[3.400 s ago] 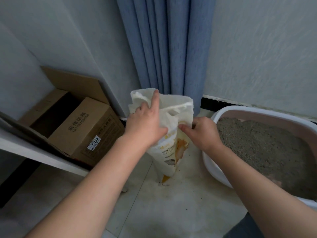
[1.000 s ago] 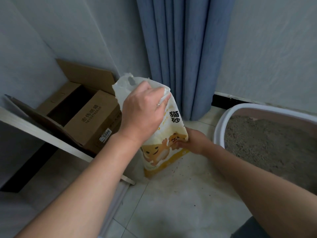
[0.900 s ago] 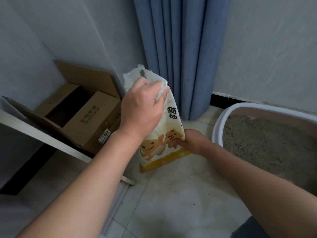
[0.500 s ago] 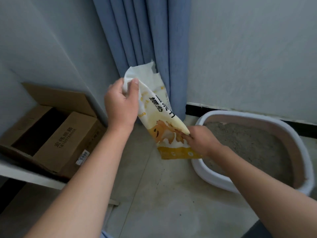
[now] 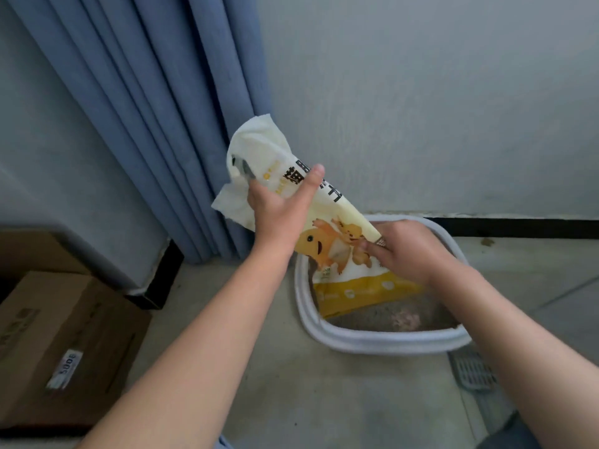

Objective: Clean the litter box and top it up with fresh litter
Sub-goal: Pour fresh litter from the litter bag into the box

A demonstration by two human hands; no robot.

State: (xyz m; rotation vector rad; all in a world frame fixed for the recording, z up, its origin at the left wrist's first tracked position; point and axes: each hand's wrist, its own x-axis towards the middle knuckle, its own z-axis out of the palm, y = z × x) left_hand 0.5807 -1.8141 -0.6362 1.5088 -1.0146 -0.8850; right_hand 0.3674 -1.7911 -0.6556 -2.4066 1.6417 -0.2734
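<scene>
We hold the litter bag [image 5: 334, 251] up with both hands. It is white on top, with a picture of an orange cat in the middle and a yellow band at the bottom. The bag leans over: its crumpled top points up and left, toward the blue curtain [image 5: 162, 108], and its yellow bottom is down over the litter box [image 5: 372, 343]. We cannot tell if the bag touches the grey litter [image 5: 372, 322] inside.

Our left hand [image 5: 278, 215] grips the bag near the top. The thumb [image 5: 311, 183] lies stretched out across the front of the bag, and the fingers go around the back, where we cannot see them. Our right hand [image 5: 405, 251] holds the bag lower down, on its right edge. Its fingers [image 5: 372, 246] are curled and pinch the bag there.

The litter box is white and sits on the floor [image 5: 308, 384], close to the wall [image 5: 421, 92]. A grey scoop [image 5: 473, 374] with slots lies on the floor just beside the box, on the right. A brown cardboard box [image 5: 64, 345] with a white sticker stands on the left, well apart from the litter box.
</scene>
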